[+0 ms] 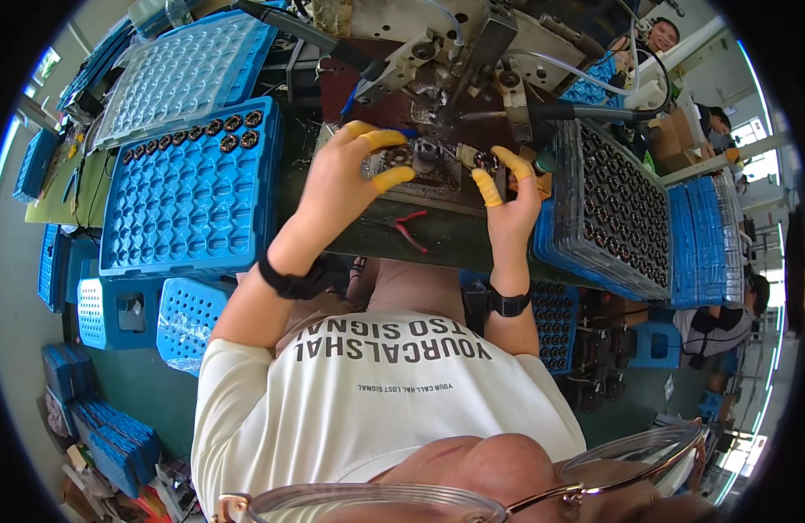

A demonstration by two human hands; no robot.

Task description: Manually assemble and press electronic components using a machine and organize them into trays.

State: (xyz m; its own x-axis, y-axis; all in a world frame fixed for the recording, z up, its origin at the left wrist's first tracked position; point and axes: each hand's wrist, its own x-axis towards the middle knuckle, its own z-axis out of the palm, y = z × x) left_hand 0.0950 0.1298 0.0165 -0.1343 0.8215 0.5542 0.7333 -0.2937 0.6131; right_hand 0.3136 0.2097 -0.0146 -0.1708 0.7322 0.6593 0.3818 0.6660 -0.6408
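Yellow finger covers are on the fingertips of both my hands. My left hand (341, 170) is beside the small metal fixture (428, 151) under the machine head, its thumb and forefinger apart, with nothing visible between them. A small blue piece (409, 133) shows at the forefinger's tip; whether it is touched I cannot tell. To the fixture's right, my right hand (513, 196) pinches a small copper-wound motor core (484, 160) between thumb and finger. The machine's metal head (488, 52) stands above the fixture.
Red-handled pliers (409, 232) lie at the bench's near edge. At left, a blue tray (186, 237) has several wound cores along its far side. Stacked clear trays (577, 231) full of cores stand at right. Two dark-handled tools (328, 39) (585, 112) flank the machine. Other people are farther right.
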